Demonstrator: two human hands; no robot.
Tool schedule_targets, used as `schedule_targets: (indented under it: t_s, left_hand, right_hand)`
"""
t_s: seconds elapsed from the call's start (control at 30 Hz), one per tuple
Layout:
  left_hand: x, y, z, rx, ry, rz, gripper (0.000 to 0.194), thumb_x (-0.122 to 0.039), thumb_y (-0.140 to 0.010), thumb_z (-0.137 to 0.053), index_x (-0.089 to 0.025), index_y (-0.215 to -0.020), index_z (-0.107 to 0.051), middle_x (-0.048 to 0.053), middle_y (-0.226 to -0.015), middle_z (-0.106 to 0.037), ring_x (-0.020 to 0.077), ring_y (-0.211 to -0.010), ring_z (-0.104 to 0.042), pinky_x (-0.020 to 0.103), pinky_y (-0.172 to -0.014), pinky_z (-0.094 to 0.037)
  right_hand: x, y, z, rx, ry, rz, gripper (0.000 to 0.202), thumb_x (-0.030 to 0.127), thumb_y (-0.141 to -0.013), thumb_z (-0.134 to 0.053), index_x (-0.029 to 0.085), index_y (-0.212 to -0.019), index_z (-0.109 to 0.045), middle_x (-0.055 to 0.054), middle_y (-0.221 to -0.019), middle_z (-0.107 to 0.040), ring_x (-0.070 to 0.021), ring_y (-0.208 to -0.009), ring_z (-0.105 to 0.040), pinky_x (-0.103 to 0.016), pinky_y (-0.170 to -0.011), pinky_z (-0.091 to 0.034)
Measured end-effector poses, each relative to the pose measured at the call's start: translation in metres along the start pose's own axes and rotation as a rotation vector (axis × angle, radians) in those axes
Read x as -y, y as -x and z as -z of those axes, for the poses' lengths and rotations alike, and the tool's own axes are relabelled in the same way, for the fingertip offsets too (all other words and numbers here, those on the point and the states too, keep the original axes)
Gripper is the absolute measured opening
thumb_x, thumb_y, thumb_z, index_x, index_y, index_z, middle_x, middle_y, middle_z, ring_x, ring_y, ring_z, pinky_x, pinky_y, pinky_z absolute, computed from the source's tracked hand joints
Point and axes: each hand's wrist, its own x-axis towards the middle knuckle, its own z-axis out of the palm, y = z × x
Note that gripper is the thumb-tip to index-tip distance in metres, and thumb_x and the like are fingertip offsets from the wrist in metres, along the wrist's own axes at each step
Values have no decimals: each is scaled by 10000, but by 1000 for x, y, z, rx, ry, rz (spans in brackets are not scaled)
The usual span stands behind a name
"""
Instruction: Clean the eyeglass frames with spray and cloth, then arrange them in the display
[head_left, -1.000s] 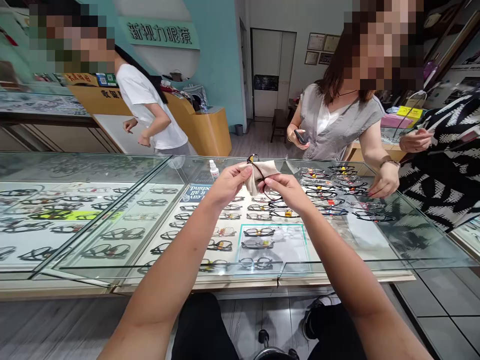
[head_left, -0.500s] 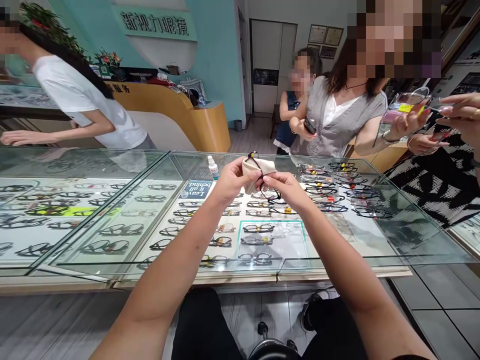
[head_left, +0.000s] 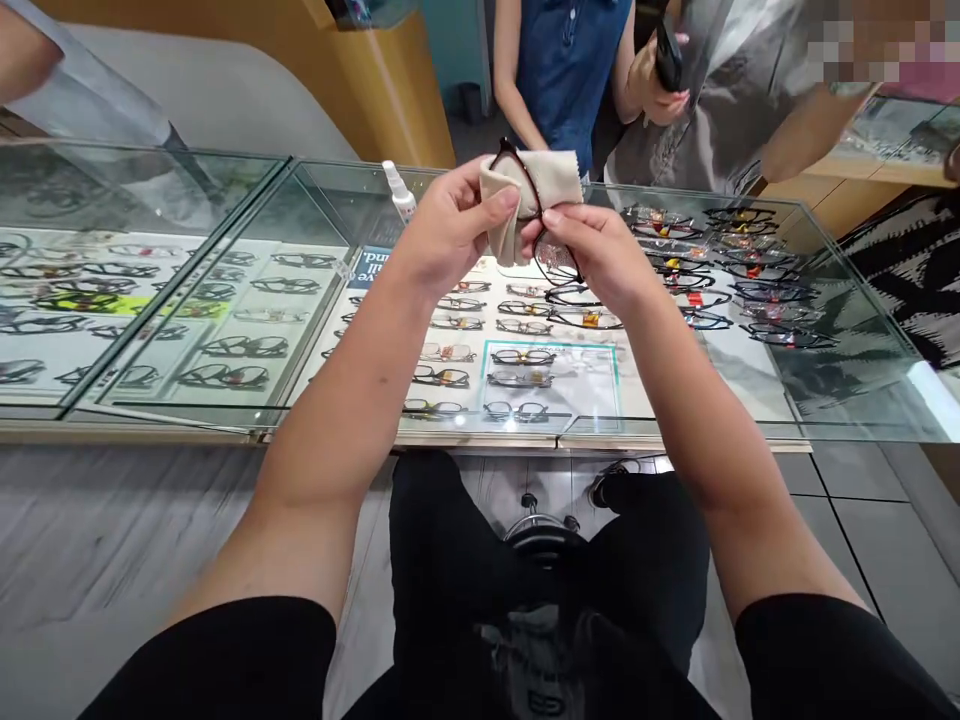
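Observation:
A dark-framed pair of glasses is held up over the glass counter, tilted steeply, one lens above the other. My left hand is closed on a beige cleaning cloth, its thumb pressing the cloth against the upper lens. At the middle of the frame, my right hand pinches the glasses between thumb and fingers. The lower rim hangs beside my right fingers, in front of the display. Part of the frame is hidden by the cloth and my fingers.
Several rows of glasses lie inside the glass display counter. A white spray bottle stands beyond my left forearm. Across the counter are a person in a denim top and another holding a black phone. A stool is below me.
The view has tipped downward, so the counter and both hands sit higher in the picture. Both hands keep hold of the cloth and glasses; more of the upper rim and cloth now shows.

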Motion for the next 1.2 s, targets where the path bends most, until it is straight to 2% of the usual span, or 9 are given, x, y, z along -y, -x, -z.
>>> schedule_targets:
  t_s: [0.17,0.27,0.43,0.63,0.7,0.77,0.93,1.07,1.2]
  left_hand:
    - [-10,10,-15,72,-99,-120,372,-376,-878,-1007,-229,-1049,-710,-22,-819,-717,141,-734,-696,310,-686,-669]
    - [-2,8,-13,176,-106,-263,448,-518,-862,-994,-241,-990,-667,-44,-793,-663,103,-634,-602,266,-553,-587]
    - [10,-2,-6,40,-214,-310,554,-708,-950,-814,-182,-1085,-705,-19,-805,-708,68,-614,-582,280,-724,-625]
    - [0,1,-18,65,-46,-331,239,-207,-1171,-593,-108,-976,-690,-21,-781,-706,57,-572,-602,203,-635,-515]
    - [-4,22,-24,108,39,-302,162,-259,-1122,-700,-110,-1060,-713,-13,-887,-757,61,-627,-651,233,-738,-585]
    - [-5,59,-32,151,109,-264,425,-492,-930,-908,-147,-1090,-719,4,-912,-764,125,-716,-714,305,-779,-640]
    - [5,180,-58,47,142,-28,538,-413,-768,-1074,-185,-1138,-758,27,-860,-764,201,-742,-774,294,-638,-619]
    - [18,257,-85,77,167,88,412,-404,-849,-1017,-199,-1050,-721,0,-774,-753,162,-625,-731,268,-585,-628]
    - [33,304,-103,93,213,202,455,-404,-794,-1047,-191,-951,-676,-24,-696,-711,129,-538,-672,228,-514,-588]
  right_hand:
    - [-2,-1,-3,5,-22,-33,521,609,-1079,-683,106,-1102,-816,-21,-1177,-830,-169,-1128,-808,-263,-905,-619]
    - [10,4,-8,60,-25,-77,524,583,-1103,-628,96,-1075,-819,3,-1125,-835,-171,-1133,-812,-282,-924,-595]
    - [27,8,-12,122,-84,-76,427,499,-1098,-672,120,-1003,-844,58,-883,-840,-76,-895,-789,-231,-859,-581]
    - [41,17,-5,133,-102,70,296,173,-1148,-619,112,-981,-856,41,-813,-849,-44,-746,-730,-218,-770,-549]
    - [55,37,-9,104,-37,90,277,298,-1121,-695,160,-961,-874,50,-820,-840,-49,-788,-723,-242,-776,-531]
    - [74,69,-19,82,3,36,247,394,-1060,-788,211,-931,-891,46,-869,-852,-65,-817,-717,-286,-822,-547]
    - [108,175,-60,-7,-61,-142,368,540,-1002,-828,188,-921,-898,-30,-887,-863,-179,-866,-771,-336,-849,-623]
    - [103,252,-88,-15,-253,-371,351,540,-1016,-826,205,-967,-920,-60,-945,-884,-186,-866,-785,-300,-844,-608]
    - [80,312,-106,1,-412,-462,373,567,-999,-840,205,-986,-927,-66,-921,-876,-184,-835,-764,-299,-828,-593]
